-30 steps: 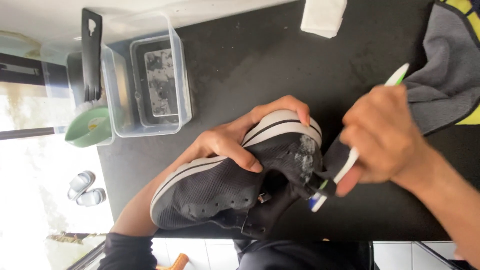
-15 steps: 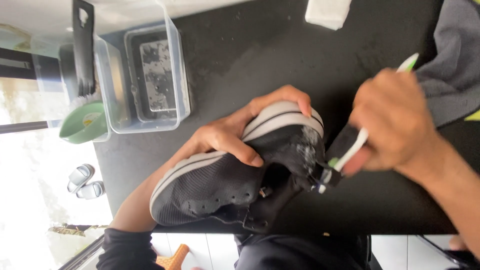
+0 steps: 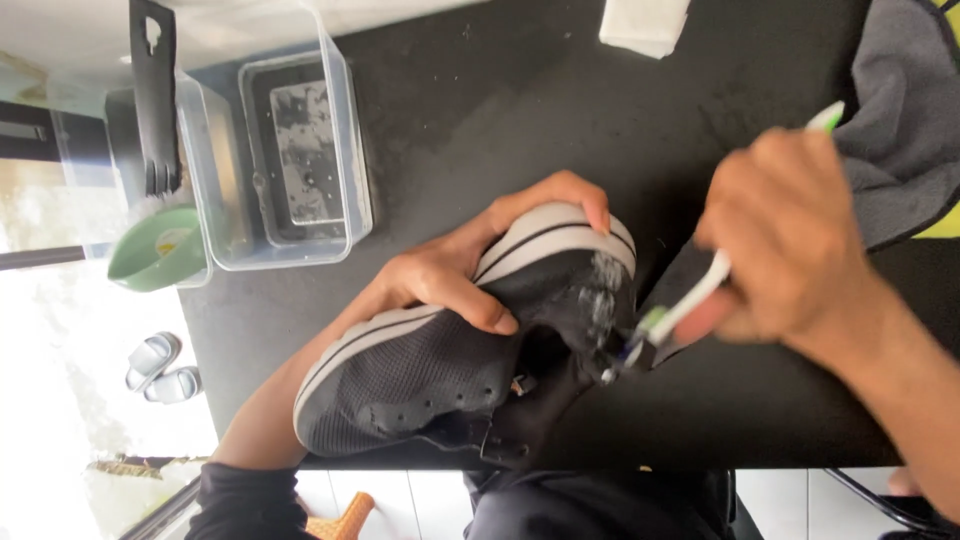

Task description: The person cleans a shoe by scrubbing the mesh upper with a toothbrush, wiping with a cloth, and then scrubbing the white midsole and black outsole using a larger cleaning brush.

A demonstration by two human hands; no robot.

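My left hand (image 3: 470,270) grips a black sneaker (image 3: 440,370) with a white-striped sole, holding it on its side over the black table (image 3: 520,120). White soap foam shows on the shoe's heel area. My right hand (image 3: 790,250) is closed around a white and green toothbrush (image 3: 690,300), whose bristle end touches the foamy patch near the shoe's opening. The brush handle's green tip sticks out above my right hand.
A clear plastic tub (image 3: 300,160) with water stands at the upper left, next to a green bowl (image 3: 155,255) and a black brush handle (image 3: 155,95). A grey cloth (image 3: 905,130) lies at the upper right, a white sponge (image 3: 645,22) at the top. Sandals (image 3: 160,365) lie on the floor below.
My right hand with the toothbrush has shifted slightly down and left along the shoe's foamy heel area. The left hand and shoe stay in place.
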